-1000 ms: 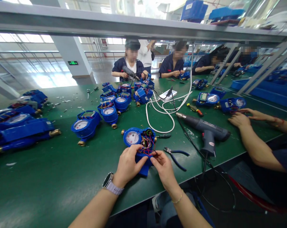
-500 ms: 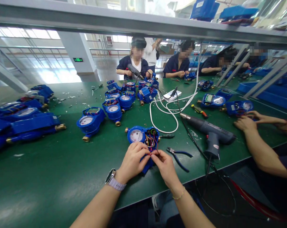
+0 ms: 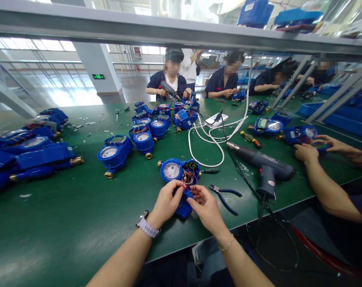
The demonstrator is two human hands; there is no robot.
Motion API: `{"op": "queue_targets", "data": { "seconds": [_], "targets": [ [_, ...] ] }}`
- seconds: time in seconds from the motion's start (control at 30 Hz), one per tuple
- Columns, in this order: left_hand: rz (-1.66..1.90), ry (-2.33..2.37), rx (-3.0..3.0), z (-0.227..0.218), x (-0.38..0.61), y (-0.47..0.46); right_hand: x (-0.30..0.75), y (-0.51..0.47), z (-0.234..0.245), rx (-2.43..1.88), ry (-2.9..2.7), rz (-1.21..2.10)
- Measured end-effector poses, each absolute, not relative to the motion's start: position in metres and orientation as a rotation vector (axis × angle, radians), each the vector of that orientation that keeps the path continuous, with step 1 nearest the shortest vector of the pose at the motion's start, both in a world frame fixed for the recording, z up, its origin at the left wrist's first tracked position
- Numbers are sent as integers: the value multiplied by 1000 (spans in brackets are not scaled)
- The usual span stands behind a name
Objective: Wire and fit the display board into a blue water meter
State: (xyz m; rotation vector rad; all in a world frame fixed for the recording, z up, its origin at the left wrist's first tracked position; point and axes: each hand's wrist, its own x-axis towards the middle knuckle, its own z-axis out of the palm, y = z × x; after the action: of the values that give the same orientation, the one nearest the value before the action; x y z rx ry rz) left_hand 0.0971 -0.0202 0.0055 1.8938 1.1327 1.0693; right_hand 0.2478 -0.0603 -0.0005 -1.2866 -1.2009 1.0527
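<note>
A blue water meter [image 3: 171, 170] lies in front of me, its white dial at the left and its wiring compartment open at the right. Thin red, yellow and dark wires [image 3: 187, 175] spill out of that compartment. My left hand [image 3: 168, 200] pinches the wires at the compartment's near edge. My right hand [image 3: 205, 204] has its fingers curled around the wires at the other side, thumb close to the meter's blue cover [image 3: 183, 208]. The fingertips partly hide what each hand grips. Diagonal cutters [image 3: 225, 196] with blue handles lie open just right of my right hand.
A heat gun [image 3: 263, 163] and a looped white cable [image 3: 207, 159] lie to the right. More blue meters [image 3: 143, 137] stand ahead, others [image 3: 43, 155] at the left. A co-worker's hands [image 3: 308, 152] handle a meter at the right. A shelf beam [image 3: 169, 34] crosses overhead.
My hands have moved slightly apart at the wires, and my left fingers have drawn back, uncovering more wiring. At the right, the co-worker's hands have lifted part of their meter into view.
</note>
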Motion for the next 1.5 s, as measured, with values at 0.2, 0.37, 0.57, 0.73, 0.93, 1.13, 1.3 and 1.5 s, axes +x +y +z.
{"op": "queue_targets", "data": {
  "seconds": [0.2, 0.37, 0.57, 0.73, 0.93, 1.13, 1.3, 1.5],
  "targets": [
    [1091, 1131, 1870, 5, 99, -20, 268, -51, 7, -1275, -1208, 1081],
    [1099, 1168, 1847, 4, 100, -20, 271, -46, 5, -1245, -1281, 1152],
    [1100, 1177, 1808, 2, 99, -19, 267, -50, 0, -1271, -1388, 955],
    [1112, 1146, 2053, 4, 101, -23, 263, -66, -1, -1286, -1407, 523],
    [1088, 1019, 2384, 6, 100, -24, 259, -75, -7, -1294, -1516, 435],
    [964, 941, 2490, 7, 96, -21, 255, -73, -14, -1299, -1522, 453],
    [932, 923, 2537, 8, 93, -20, 255, -72, -15, -1307, -1484, 482],
    [926, 922, 2511, 10, 93, -20, 259, -74, -19, -1316, -1446, 523]
  ]
}}
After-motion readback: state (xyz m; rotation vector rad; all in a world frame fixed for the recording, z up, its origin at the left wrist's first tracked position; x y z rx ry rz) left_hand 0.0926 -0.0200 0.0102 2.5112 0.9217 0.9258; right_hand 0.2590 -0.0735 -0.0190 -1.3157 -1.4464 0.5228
